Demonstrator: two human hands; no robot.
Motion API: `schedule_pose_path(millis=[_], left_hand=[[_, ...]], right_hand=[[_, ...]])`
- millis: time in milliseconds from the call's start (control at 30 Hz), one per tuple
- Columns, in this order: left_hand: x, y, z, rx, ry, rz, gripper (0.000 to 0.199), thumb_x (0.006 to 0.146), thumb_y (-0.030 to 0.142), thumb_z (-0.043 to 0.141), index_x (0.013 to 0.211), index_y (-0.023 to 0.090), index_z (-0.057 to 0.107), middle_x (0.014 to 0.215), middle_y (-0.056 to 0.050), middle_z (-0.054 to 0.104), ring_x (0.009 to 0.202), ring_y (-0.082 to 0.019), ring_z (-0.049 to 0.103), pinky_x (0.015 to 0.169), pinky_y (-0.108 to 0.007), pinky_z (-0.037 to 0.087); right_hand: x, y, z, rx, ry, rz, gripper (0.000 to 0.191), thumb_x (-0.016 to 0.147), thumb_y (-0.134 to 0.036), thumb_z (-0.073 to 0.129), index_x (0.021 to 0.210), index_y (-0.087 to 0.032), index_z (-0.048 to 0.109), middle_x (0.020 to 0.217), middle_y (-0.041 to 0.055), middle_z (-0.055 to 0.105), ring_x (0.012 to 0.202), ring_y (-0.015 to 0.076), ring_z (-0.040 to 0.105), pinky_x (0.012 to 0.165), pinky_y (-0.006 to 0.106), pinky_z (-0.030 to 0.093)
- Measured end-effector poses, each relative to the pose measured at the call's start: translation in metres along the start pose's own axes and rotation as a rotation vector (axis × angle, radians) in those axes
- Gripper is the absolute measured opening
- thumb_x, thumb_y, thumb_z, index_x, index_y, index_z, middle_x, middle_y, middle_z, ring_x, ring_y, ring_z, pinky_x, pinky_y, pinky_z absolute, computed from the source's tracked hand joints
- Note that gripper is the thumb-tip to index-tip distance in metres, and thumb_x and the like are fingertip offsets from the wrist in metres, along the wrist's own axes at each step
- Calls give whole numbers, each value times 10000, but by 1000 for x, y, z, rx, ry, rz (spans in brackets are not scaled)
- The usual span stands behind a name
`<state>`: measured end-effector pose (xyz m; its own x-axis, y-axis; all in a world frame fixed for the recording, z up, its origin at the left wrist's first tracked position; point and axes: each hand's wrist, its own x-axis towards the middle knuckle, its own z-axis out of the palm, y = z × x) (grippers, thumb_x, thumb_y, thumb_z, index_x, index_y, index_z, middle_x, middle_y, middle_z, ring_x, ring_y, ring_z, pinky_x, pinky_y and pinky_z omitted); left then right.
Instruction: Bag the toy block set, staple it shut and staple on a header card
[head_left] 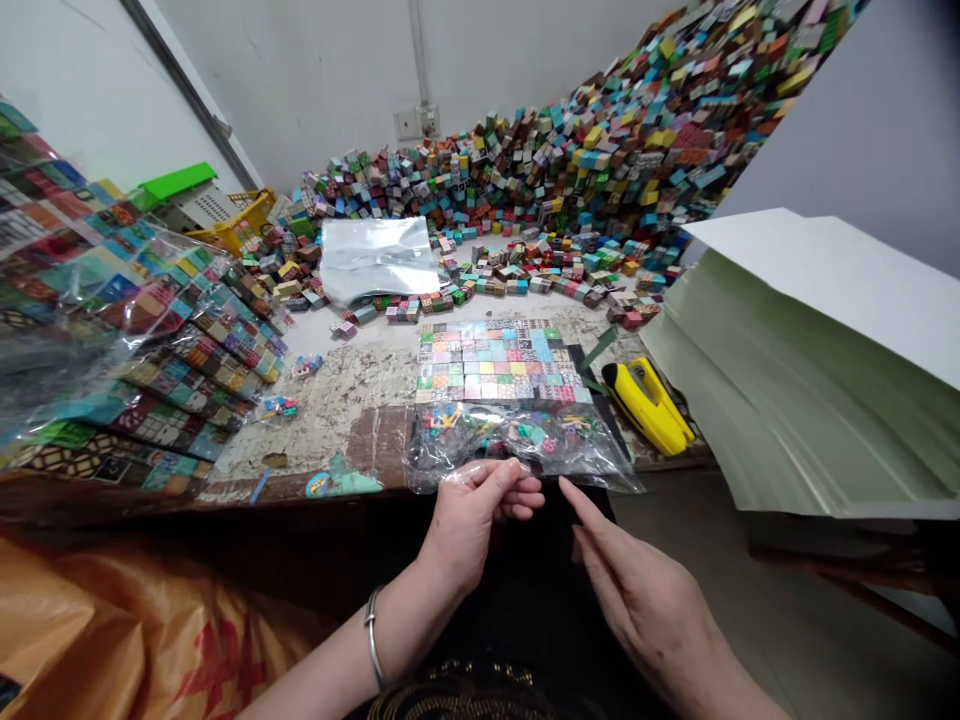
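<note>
A person's left hand (476, 520) pinches the near edge of a clear bag (517, 418) between thumb and forefinger, its other fingers loosely curled, at the front edge of a worn tabletop (315, 440). The right hand (641, 580) is open beside it, forefinger extended toward the bag's edge; whether that fingertip touches the plastic cannot be told.

The bag lies flat in front of the person, its near end reaching over the tabletop's edge. Inside, a panel of patterned blocks (495, 362) fills the far part, its long axis running left to right; small coloured pieces (529, 434) are gathered in the near part, toward the hands. Just right of the bag sits a yellow tool (649, 405), slanting from far left to near right.

Glare and wrinkles blur the shapes of the small pieces, and the left hand's fingers cover a section of the bag's near edge. The right hand's remaining fingers are largely hidden behind the hand itself. Both forearms are cut off by the lower frame, as is a large wrapped stack of blocks (150, 330) at the left side.
</note>
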<state>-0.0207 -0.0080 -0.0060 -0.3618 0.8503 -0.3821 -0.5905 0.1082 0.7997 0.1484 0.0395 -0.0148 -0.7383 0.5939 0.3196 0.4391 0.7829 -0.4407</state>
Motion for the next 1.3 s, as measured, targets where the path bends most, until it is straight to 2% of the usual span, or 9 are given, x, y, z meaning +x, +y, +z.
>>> schedule_pose_path(millis=[267,400,500,667,900,1000,1100,1200,1300], left_hand=[[1,-1,-1,18,-5,-2,228,774,310,658,803,84,645,751,-89,698,655,-123,658,578,-171,501],[0,2,-1,12,-11,-16,239,769,310,663,827,79,643,750,-94,698,655,-129,661,583,-178,501],[0,3,-1,1,-16,-17,235,761,311,671,815,83,649,745,-91,698,653,-129,658,587,-183,500],[1,2,-1,0,-46,-19,233,755,323,674,793,94,673,725,-83,699,653,-128,654,581,-179,493],[2,1,-3,-1,-62,-19,225,763,311,666,786,87,675,701,-78,691,646,-119,644,584,-178,492],[2,2,-3,5,-59,-21,221,754,299,676,796,82,671,724,-89,696,656,-126,651,585,-180,492],[2,3,-3,9,-49,-25,220,744,295,687,798,83,667,740,-95,700,660,-134,658,578,-179,488],[2,4,-3,4,-43,-33,223,745,304,684,788,85,667,747,-97,702,644,-130,654,572,-181,484],[2,3,-3,-3,-64,-30,223,759,309,669,791,89,673,758,-95,702,642,-121,648,572,-178,479]], right_hand=[[5,-1,-3,-74,47,66,388,924,-235,362,1289,-138,452,872,78,704,634,153,655,516,234,495],[12,-4,1,-82,-7,80,427,922,-237,354,1339,-152,391,951,80,701,625,164,655,504,250,497],[16,-6,4,-37,-68,59,451,926,-222,338,1374,-175,341,1044,83,678,682,162,660,563,259,520],[18,-6,4,53,-94,36,439,930,-211,335,1367,-201,364,1094,79,659,749,150,659,662,267,543],[31,-10,1,66,-148,115,426,928,-251,329,1349,-248,394,1154,45,637,807,176,681,665,292,563],[41,-10,1,19,-170,202,417,931,-286,330,1342,-274,398,1146,15,639,848,199,681,632,300,568],[44,-10,0,14,-154,247,400,924,-293,359,1313,-269,445,1067,12,676,806,190,689,562,255,560],[35,-9,-3,80,-143,247,415,919,-282,371,1331,-273,419,986,16,707,734,165,695,477,202,530],[23,-8,-4,177,-149,198,437,924,-264,357,1361,-276,367,988,21,706,689,135,688,514,189,534]])
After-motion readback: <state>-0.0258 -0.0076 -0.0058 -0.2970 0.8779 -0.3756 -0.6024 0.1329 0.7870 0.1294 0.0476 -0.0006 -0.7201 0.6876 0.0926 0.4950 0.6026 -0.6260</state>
